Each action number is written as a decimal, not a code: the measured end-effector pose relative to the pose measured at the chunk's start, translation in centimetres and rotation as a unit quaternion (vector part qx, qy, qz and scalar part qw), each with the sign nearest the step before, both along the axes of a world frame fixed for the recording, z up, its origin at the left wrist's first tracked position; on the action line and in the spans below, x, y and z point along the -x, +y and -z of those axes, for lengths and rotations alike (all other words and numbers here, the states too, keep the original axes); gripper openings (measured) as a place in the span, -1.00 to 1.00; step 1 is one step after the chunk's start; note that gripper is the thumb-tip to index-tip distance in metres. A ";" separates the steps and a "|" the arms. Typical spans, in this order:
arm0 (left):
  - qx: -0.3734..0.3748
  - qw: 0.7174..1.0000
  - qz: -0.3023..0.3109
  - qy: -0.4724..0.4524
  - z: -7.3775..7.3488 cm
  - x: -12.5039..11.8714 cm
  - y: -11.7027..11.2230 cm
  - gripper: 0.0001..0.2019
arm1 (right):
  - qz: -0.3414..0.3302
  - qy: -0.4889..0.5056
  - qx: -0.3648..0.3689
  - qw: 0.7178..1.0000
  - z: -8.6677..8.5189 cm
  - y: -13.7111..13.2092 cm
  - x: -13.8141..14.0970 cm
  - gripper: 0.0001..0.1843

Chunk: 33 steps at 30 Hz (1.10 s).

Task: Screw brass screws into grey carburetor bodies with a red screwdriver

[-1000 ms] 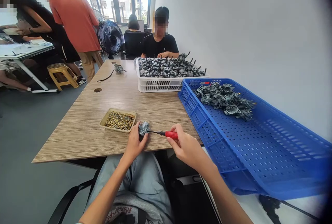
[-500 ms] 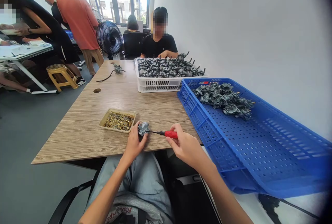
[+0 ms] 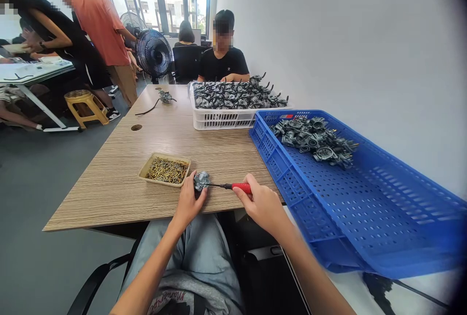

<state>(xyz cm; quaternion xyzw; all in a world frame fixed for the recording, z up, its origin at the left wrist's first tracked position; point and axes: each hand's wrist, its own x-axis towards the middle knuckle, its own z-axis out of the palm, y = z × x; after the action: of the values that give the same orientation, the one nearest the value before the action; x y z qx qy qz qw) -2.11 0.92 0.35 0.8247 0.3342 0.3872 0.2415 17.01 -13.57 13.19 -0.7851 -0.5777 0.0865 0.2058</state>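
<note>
My left hand (image 3: 190, 199) is closed around a small grey metal carburetor (image 3: 202, 180), holding it on the table near the front edge. In my right hand (image 3: 263, 204) is a screwdriver (image 3: 241, 188) with a red handle and a dark shaft. The shaft lies level and points left, its tip reaching the right side of the carburetor; the exact contact spot is too small to make out. Just left of the carburetor stands a beige tray (image 3: 143, 175) full of small brass-coloured parts (image 3: 167, 170).
A blue crate (image 3: 302, 198) on the right holds a heap of grey carburetor bodies (image 3: 317, 140). Behind it, a white basket (image 3: 222, 120) is filled with carburetors with black hoses. One more carburetor (image 3: 166, 96) lies far left. A person (image 3: 224, 64) sits across the table (image 3: 120, 174).
My hands, the carburetor and the screwdriver stay nearly in place; the right fingers have shifted slightly on the red handle. In the background, the person in the orange shirt has leaned left.
</note>
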 end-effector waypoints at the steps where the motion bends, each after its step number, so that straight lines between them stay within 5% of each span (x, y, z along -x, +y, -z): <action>1: 0.002 1.000 0.003 0.001 0.0 0.0 0.0 -0.40 | -0.003 0.012 -0.001 1.000 -0.1 0.0 -0.2 -0.73; 5: 0.005 1.000 0.029 0.004 0.3 -0.1 -0.1 -0.41 | 0.012 0.060 -0.009 0.998 0.1 0.5 -2.0 -0.72; 14: 0.007 0.999 0.051 0.004 0.5 -0.1 0.0 -0.39 | 0.030 0.184 -0.106 0.977 3.5 1.9 -5.8 -0.66; 26: 0.024 0.992 0.121 0.023 -0.1 0.3 -0.1 -0.32 | -0.042 0.378 -0.044 0.924 5.7 2.5 -7.5 -0.61; 33: 0.046 0.997 0.051 -0.034 0.6 0.1 0.1 -0.42 | -0.079 0.409 0.006 0.909 6.9 2.5 -8.3 -0.54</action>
<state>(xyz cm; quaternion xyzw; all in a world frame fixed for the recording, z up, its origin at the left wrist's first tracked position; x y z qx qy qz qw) -2.21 1.00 -0.26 0.8153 0.3006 0.3863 0.3094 25.29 -11.02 6.32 -0.6339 -0.5026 0.4197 0.4117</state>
